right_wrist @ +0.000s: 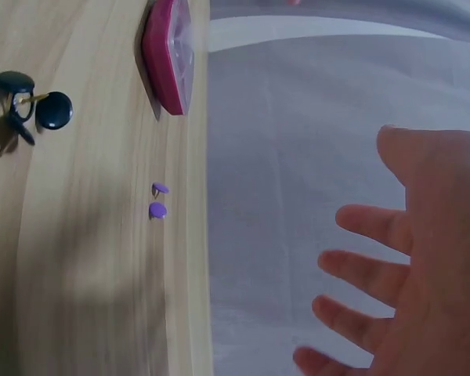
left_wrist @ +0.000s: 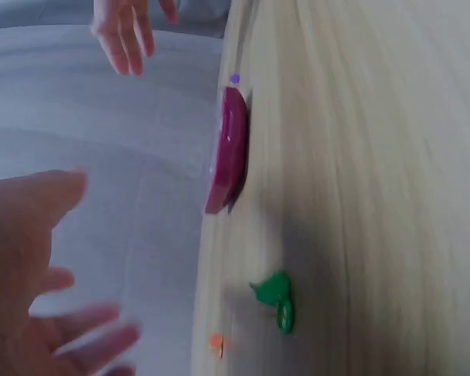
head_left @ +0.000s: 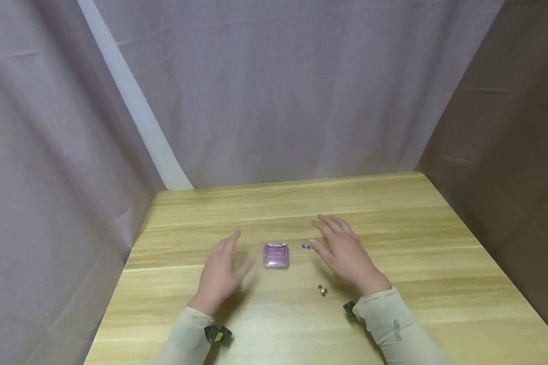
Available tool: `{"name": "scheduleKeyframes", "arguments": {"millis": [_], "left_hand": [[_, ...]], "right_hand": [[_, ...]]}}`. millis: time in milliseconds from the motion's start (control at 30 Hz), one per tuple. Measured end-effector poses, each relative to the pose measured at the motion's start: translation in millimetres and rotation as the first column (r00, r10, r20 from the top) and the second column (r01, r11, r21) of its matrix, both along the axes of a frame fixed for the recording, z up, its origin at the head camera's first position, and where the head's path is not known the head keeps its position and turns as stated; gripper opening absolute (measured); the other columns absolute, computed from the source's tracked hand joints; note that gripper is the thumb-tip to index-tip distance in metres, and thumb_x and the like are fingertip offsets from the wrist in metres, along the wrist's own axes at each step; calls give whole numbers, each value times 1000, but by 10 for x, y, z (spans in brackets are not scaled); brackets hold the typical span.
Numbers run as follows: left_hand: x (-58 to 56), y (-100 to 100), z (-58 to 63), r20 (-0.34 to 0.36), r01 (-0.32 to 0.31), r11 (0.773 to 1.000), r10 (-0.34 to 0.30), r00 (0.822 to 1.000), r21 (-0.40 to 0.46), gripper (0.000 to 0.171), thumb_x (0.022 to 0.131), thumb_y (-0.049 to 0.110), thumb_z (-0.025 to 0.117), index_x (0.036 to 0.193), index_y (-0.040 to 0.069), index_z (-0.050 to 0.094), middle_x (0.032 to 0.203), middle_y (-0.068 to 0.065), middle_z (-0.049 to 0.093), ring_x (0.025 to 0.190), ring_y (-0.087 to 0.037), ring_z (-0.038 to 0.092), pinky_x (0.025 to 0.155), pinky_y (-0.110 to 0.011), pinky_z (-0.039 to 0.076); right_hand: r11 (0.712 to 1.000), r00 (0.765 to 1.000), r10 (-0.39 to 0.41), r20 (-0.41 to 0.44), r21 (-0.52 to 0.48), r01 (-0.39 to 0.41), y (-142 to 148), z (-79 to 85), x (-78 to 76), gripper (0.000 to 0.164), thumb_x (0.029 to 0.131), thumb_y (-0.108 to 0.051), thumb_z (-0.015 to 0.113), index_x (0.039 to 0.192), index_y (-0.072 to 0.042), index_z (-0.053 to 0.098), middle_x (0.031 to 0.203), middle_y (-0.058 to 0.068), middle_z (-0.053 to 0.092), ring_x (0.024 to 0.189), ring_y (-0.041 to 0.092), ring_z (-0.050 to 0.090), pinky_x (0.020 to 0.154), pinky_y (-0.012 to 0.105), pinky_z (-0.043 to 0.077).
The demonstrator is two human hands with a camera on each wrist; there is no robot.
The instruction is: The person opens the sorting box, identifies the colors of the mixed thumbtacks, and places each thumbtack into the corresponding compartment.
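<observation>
Both bare hands hover over the wooden table with fingers spread and nothing in them. My left hand (head_left: 216,276) is left of a small magenta case (head_left: 276,256) with a clear lid, which lies flat and closed. Near that hand, the left wrist view shows green thumbtacks (left_wrist: 275,290) clumped together and an orange thumbtack (left_wrist: 216,342). To the right of the case is my right hand (head_left: 347,256), its fingertips near two purple thumbtacks (head_left: 306,247). Several brass-coloured thumbtacks (head_left: 323,291) lie nearer the front; their heads (right_wrist: 53,110) look dark in the right wrist view.
The wooden table (head_left: 274,213) has a rounded far edge against a grey curtain (head_left: 274,101). More curtain hangs along the left and right sides. A white strip (head_left: 132,96) runs down the cloth to the table's far left corner.
</observation>
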State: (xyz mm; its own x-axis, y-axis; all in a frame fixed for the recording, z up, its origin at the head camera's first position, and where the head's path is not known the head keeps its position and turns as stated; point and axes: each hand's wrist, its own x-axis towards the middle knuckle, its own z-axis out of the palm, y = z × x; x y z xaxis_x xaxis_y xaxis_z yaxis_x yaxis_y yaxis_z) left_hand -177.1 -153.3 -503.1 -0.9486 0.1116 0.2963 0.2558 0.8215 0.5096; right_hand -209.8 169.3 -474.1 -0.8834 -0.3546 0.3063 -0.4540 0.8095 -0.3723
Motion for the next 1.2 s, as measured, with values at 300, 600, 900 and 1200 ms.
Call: {"name": "scheduleKeyframes", "arguments": {"millis": [300,600,900,1200], "left_hand": [[-158,249,-56,211,187,982,-181,961,-6,108,69,37,86,156,21,25,143,-11,52,121,-28,51,101,-54,47],[-283,368,-15,250,247,968,-228,941,-47,115,63,16,86,157,22,20,141,-16,51,111,-28,57,94,-51,52],[-335,351,-80,269,234,972,-221,938,-16,113,62,12,86,156,20,23,144,-16,47,117,-32,53,97,-57,49],[-366,364,-127,257,254,967,-237,937,-35,110,63,15,87,155,16,26,149,-14,45,123,-29,49,101,-54,46]], "right_hand": [[997,993,77,89,-21,-76,-184,10,-43,55,93,-47,62,139,-20,52,139,3,57,123,20,50,104,53,44],[989,978,149,145,-22,-148,-388,-12,-161,57,89,-44,69,137,-17,57,136,3,61,109,13,60,97,45,52],[985,970,167,177,14,-173,-448,-79,-186,63,85,-46,73,137,-14,56,138,6,60,124,19,51,106,49,44],[980,971,172,167,67,-185,-540,-147,-192,73,77,-53,77,135,-14,57,134,6,62,120,18,52,103,49,46]]}}
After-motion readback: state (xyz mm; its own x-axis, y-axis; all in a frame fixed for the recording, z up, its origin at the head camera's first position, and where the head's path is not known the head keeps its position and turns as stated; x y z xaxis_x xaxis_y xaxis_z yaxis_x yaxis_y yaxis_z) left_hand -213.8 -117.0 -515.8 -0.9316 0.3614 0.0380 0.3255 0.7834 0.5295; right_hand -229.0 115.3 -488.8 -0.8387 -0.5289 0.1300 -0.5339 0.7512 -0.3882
